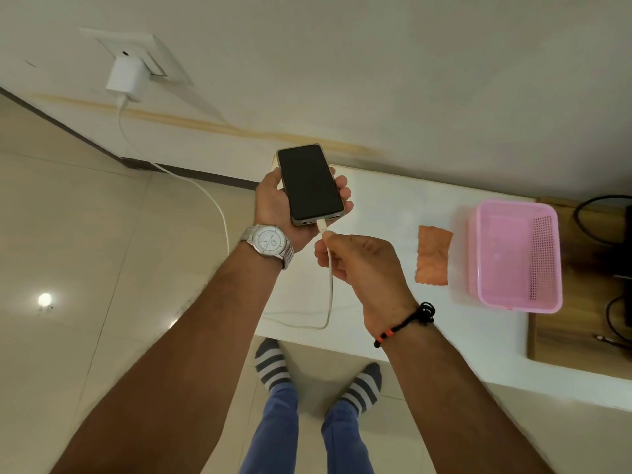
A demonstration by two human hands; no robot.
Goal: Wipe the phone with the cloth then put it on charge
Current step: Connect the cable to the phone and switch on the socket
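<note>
Above the near edge of the white worktop (393, 330), the left hand (277, 203) holds the one phone (310, 184) upright with its dark screen facing up, fingers (343, 186) wrapped round its right edge and thumb along the left. Just at 6 o'clock of the phone, the right hand (355, 265) pinches the single white cable (330, 289) between thumb and forefinger, right below the plug (321, 225), which sits at the phone's bottom port (whether it is fully seated cannot be told). Both forearms reach forward; the left wrist carries a silver watch (268, 246), the right a black cord bracelet (407, 323). The cable loops down over the worktop, then runs off towards 10 o'clock to one white charger (126, 78) plugged into the wall socket (143, 56). At 3 o'clock of the right hand lies one orange cloth (432, 256), flat on the worktop, just beside one pink basket (550, 261) with nothing visible in it. Two striped socks (273, 364) stand on the tiled floor (85, 234) below.
</note>
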